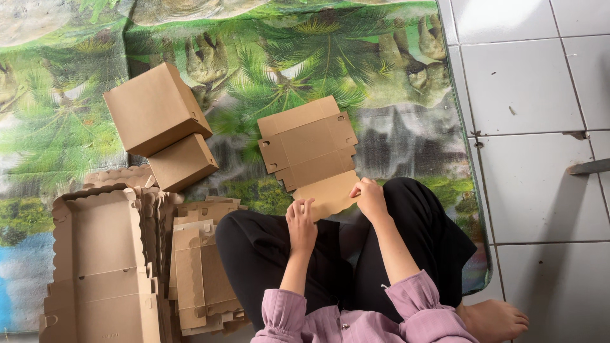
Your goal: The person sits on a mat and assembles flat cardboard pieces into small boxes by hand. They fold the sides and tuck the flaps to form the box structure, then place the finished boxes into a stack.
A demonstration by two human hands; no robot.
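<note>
Both hands, the left hand (301, 223) and right hand (370, 198), are closing fingers on the scalloped near edge of a flat, unfolded brown cardboard box blank (309, 147), lying at frame centre on the glossy palm-printed mat (394, 63).

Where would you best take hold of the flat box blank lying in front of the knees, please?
Probably by the scalloped near flap of the blank, coming from the person's side: that edge overhangs the legs, so fingers can get under it. The left hand and right hand already pinch it there; the far end lies flat on the mat.
</note>
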